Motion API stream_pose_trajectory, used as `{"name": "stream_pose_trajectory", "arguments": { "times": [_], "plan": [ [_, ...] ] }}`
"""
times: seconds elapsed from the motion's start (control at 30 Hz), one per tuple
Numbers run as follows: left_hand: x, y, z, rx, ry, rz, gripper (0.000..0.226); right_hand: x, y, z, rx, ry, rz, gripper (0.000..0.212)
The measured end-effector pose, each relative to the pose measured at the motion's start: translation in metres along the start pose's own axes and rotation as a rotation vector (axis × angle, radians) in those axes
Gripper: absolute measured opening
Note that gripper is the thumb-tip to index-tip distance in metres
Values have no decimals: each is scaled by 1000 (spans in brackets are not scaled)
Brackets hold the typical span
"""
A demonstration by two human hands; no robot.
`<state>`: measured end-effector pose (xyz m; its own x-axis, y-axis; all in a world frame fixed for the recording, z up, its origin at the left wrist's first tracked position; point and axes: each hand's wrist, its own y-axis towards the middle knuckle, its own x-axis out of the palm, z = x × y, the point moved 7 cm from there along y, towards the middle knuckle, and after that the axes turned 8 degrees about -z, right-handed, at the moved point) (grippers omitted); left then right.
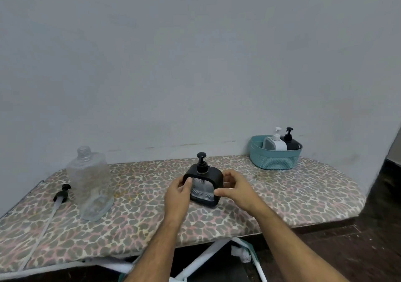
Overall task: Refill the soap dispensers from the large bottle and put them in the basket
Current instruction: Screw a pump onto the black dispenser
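A black soap dispenser (203, 185) with a clear front panel is standing upright near the middle of the tabletop (282, 197), its black pump top screwed on. The left hand (179, 192) is grasping its left side, thumb lying across the front edge and fingers wrapping behind. The right hand (235, 189) is curling around the right side, thumb tip touching the lower right corner; whether its fingers are touching the back is not clear.

To the left, the large bottle (90, 184), clear and uncapped, is standing upright and looking nearly empty. Just beside it, further left, its black pump head (62, 192) is lying on the leopard-print cover with its long white tube (41, 234) running toward the near edge.

At the far right corner, a teal basket (274, 159) is sitting against the wall (195, 64), holding a white dispenser (275, 141) and a second black dispenser (290, 141), both upright and side by side.
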<state>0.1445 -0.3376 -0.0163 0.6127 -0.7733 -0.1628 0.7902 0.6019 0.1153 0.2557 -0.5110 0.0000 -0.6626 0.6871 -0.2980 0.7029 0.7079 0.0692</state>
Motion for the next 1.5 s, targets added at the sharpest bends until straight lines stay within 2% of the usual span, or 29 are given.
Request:
{"name": "stream_pose_trajectory", "arguments": {
  "times": [0.2, 0.6, 0.77, 1.13, 1.33, 1.5],
  "plan": [
    [40, 26, 24, 26, -88, -93, 40, -31, -13, -8, -74, 106, 165, 46],
    [131, 98, 79, 116, -254, -250, 29, -115, 6, -19, -176, 102, 467, 45],
    [174, 135, 98, 160, -241, -300, 23, -149, 26, -11, -179, 119, 571, 43],
    [253, 200, 116, 212, -250, -344, 26, -218, 70, 1, -172, 41, 685, 43],
    [282, 217, 102, 178, -256, -415, 37, -234, 79, 20, -110, -41, 738, 47],
    [292, 230, 104, 202, -224, -427, 31, -239, 85, 23, -90, -95, 748, 45]
  ]
}}
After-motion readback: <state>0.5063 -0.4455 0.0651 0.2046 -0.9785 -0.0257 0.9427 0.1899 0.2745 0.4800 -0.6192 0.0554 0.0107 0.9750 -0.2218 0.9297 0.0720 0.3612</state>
